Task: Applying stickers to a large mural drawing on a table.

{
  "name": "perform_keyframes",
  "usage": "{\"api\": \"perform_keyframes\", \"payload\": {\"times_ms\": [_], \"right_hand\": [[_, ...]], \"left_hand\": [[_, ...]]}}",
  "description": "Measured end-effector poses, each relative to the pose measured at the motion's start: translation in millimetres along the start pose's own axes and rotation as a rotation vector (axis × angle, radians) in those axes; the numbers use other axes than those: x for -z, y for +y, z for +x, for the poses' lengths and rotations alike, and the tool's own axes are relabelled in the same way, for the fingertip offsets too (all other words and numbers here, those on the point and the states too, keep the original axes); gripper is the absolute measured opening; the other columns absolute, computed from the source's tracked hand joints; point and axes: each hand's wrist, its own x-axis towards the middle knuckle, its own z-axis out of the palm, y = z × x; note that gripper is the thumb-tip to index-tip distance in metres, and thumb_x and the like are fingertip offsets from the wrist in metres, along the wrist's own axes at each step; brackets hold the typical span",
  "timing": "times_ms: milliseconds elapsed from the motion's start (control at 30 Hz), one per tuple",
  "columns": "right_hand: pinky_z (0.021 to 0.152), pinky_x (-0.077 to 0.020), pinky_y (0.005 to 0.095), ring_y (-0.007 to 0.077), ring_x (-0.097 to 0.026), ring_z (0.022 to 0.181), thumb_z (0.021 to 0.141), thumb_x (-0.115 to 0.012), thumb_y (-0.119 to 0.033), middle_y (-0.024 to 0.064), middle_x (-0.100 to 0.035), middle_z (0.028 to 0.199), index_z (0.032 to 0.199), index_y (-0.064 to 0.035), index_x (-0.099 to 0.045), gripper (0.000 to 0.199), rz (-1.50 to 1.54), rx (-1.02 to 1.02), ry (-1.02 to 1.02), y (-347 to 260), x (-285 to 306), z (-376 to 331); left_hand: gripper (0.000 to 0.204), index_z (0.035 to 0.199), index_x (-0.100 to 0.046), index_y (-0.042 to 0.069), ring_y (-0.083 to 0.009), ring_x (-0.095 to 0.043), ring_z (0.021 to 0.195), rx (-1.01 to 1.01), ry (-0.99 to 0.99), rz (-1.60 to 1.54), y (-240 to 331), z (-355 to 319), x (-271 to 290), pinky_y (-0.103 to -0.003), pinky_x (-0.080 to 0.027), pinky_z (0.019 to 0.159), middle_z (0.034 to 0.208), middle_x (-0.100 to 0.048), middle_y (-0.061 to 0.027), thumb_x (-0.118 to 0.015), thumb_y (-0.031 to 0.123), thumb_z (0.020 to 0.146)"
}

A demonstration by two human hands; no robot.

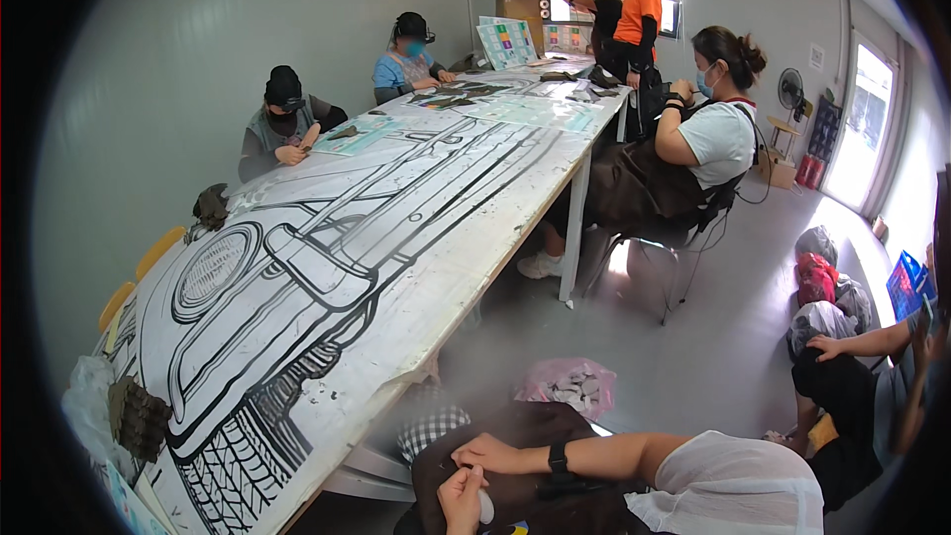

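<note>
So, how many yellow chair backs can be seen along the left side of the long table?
2: one yellow chair back farther along the long table, and a nearer one just below it in the picture. The table may hide others.

The near edge of view cuts your left hand (459, 503) off near the wrist. Whatever lies between its fingertips and your right hand (487, 454) is hidden or too small for you to tell. You see only part of a white object (486, 507) behind your left hand, so its kind is unclear. Your brown apron (555, 423) runs out of view at the near edge. On the right, the dark rim cuts off a blurred co-worker (897, 386). Far off, a person in orange (639, 15) partly hides another in black (605, 22). The table's far dark pieces (456, 94) are too small to make out.
</note>
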Motion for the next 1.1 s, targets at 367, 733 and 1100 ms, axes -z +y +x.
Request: {"api": "perform_keyframes", "payload": {"times_ms": [367,733,1100], "right_hand": [[0.065,-0.0477,0.0306,0.0143,-0.057,0.066,0.094,-0.051,-0.022,0.0107,-0.065,0.073,0.090,0.0034,-0.062,0.028,0.010,0.000,0.012,-1,-1,0],[0.060,-0.0440,0.0310,0.0133,-0.051,0.060,0.096,-0.050,-0.025,0.0083,-0.059,0.065,0.084,0.0015,-0.062,0.031,0.016,0.026,0.042,-4,-2,0],[0.058,-0.0416,0.0326,0.0155,-0.051,0.059,0.102,-0.044,-0.039,0.0081,-0.057,0.062,0.078,-0.0030,-0.062,0.047,-0.006,0.000,-0.023,-18,5,-3]], "left_hand": [[0.038,0.070,-0.057,0.006,-0.0039,-0.038,0.058,0.014,-0.007,0.004,0,0,1,-0.022,-0.028,0.053,0.062,-0.045,0.0062,-0.059,0.030,0.099],[0.038,0.069,-0.057,0.007,-0.0032,-0.036,0.057,0.023,-0.009,-0.023,2,0,0,-0.021,-0.026,0.052,0.061,-0.044,0.0074,-0.060,0.031,0.099],[0.039,0.069,-0.058,0.006,-0.0043,-0.039,0.058,0.024,-0.005,0.020,3,0,-1,-0.022,-0.030,0.053,0.061,-0.047,0.0059,-0.061,0.031,0.098]]}}
